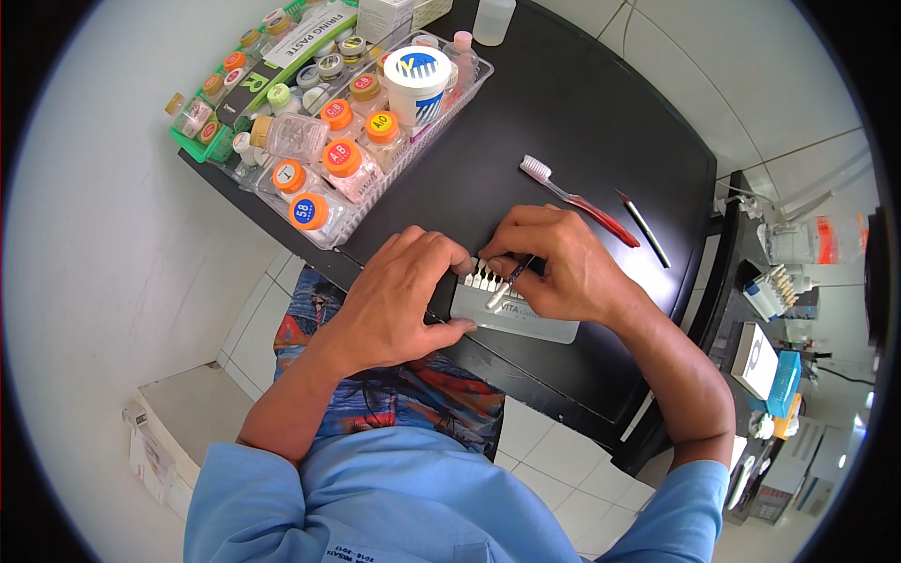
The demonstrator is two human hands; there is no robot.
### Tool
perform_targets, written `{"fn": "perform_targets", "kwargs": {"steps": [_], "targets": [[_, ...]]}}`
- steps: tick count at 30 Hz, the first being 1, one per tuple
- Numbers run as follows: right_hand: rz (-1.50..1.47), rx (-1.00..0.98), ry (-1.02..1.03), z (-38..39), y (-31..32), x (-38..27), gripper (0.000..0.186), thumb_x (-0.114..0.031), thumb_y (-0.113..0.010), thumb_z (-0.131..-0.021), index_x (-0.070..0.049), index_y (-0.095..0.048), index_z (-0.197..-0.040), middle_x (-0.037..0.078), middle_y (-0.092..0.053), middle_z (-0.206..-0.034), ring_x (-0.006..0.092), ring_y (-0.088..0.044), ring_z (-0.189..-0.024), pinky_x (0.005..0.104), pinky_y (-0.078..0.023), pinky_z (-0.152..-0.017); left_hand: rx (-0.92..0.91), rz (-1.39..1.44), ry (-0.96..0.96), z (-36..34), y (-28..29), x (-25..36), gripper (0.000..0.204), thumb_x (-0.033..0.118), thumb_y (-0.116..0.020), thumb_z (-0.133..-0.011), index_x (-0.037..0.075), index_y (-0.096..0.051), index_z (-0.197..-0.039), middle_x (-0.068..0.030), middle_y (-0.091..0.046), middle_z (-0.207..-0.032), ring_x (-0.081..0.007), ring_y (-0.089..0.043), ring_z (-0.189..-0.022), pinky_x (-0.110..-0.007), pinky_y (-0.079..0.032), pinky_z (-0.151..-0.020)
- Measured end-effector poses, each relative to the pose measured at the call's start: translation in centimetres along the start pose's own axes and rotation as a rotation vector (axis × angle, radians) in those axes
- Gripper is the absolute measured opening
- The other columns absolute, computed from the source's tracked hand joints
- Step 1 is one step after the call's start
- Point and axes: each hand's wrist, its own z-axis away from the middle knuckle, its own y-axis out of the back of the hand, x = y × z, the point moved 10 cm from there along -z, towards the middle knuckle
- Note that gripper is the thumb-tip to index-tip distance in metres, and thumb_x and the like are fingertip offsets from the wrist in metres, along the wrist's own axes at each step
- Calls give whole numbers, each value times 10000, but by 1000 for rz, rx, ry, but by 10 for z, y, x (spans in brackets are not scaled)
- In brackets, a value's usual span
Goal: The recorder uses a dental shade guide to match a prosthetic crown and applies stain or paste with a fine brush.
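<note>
sample holder (554,330), a grey plate with a row of pale tooth-shaped samples (481,278) along its far edge, rests on the black table (582,113) near the person's side, between the two hands. the left hand (394,296) is spread wide, thumb and forefinger apart about the holder's left end. the right hand (560,261) pinches a small stick (500,295), its pale end over the holder. farther off lie a red-handled toothbrush (587,205) and a thin pointed tool (645,230); at left, a clear basket (380,195) holds orange-lidded jars (344,169).
</note>
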Motion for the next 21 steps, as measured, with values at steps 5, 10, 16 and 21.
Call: {"fn": "perform_targets", "kwargs": {"steps": [5,10,16,21], "targets": [[19,-16,24,1,-2,-2,206,29,-776,-835,-3,-816,-1034,160,-738,-944,366,-728,-908,463,-572,-811,4,0,-3,0,-1,1,559,203,-963,-766,78,-624,-1192,-93,-668,-1145,-341,-627,-1083,-474,-495,-972],[-132,85,-108,-1,12,14,169,-23,-734,-822,6,-802,-973,177,-775,-939,379,-780,-848,461,-617,-784,-11,7,13,0,0,0,568,197,-963,-766,75,-618,-1201,-99,-669,-1154,-345,-630,-1092,-476,-498,-982],[-28,-3,-74,1,2,11,164,-94,-759,-795,-1,-781,-929,177,-776,-879,381,-788,-834,469,-617,-771,-16,32,-5,0,-1,1,586,175,-959,-769,69,-606,-1224,-114,-668,-1158,-360,-627,-1094,-487,-498,-996],[47,-30,-86,1,-2,1,174,-84,-829,-797,-13,-767,-943,144,-753,-837,322,-758,-792,430,-558,-758,15,28,-11,0,1,1,617,165,-990,-726,73,-612,-1205,-113,-692,-1149,-355,-630,-1044,-469,-508,-958]]}}
